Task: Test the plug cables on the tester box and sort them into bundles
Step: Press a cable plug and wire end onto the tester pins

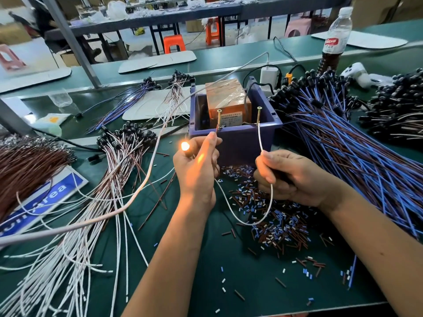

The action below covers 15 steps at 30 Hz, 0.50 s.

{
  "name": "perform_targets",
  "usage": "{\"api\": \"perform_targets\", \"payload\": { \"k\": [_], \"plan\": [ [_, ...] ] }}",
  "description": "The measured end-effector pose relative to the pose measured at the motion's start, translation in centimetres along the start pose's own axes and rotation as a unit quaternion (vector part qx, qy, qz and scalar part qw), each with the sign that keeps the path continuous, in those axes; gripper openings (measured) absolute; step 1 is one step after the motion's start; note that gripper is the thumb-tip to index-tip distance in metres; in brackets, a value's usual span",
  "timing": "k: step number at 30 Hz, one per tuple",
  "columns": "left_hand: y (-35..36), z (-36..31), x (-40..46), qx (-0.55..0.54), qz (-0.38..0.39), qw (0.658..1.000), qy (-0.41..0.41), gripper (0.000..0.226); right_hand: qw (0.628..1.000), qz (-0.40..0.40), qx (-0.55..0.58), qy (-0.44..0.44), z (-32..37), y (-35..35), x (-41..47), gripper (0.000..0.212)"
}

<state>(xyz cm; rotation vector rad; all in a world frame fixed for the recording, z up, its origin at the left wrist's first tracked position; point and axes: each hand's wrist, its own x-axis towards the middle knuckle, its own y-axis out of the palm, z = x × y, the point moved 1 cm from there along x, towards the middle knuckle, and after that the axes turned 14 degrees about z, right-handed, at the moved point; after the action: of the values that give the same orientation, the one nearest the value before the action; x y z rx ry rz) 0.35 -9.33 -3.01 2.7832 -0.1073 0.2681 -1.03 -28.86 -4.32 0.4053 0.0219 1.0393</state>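
Partly hidden inside the left hand (196, 165), the lamp end of the cable is showing only as a glowing orange bulb (185, 146) at the fist's top; the socket body is impossible to make out. That hand is curling around the bulb end while its thumb and forefinger are pinching the brown lead (217, 128), pressing its tip against the left screw (219, 117). The right hand (288, 177) is pinching the white lead (261, 143) between thumb and fingers, raising its end to the right screw (258, 115); the lead's slack is looping down between the wrists. Both screws are standing on the front rim of a blue bin (235, 133), which is holding an orange tape-wrapped tester box (225, 97); the print on its label is too small to read. Blue-and-brown cables (343, 143) are lying piled at the right, running off the edge of view. White-and-brown cables (109, 175) are fanning across the green table (251, 282) at left. Cut insulation bits (274, 225) are littering the space beneath the wrists.
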Motion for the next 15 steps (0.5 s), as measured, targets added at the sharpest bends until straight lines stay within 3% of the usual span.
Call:
{"api": "perform_targets", "payload": {
  "k": [8, 11, 15],
  "plan": [
    [0.2, -0.6, -0.5, -0.013, -0.009, 1.000, -0.005, 0.024, 1.000, 0.000, -0.012, -0.003, 0.0, 0.0, 0.0, 0.045],
    [0.3, -1.3, -1.0, -0.032, -0.018, 0.998, 0.047, 0.028, 1.000, 0.005, -0.030, 0.000, 0.0, 0.1, -0.1, 0.045],
    [2.0, -1.9, -2.0, 0.010, 0.031, 0.994, 0.104, 0.028, 0.999, 0.019, -0.034, -0.008, 0.5, 0.5, -0.4, 0.043]
  ]
}}
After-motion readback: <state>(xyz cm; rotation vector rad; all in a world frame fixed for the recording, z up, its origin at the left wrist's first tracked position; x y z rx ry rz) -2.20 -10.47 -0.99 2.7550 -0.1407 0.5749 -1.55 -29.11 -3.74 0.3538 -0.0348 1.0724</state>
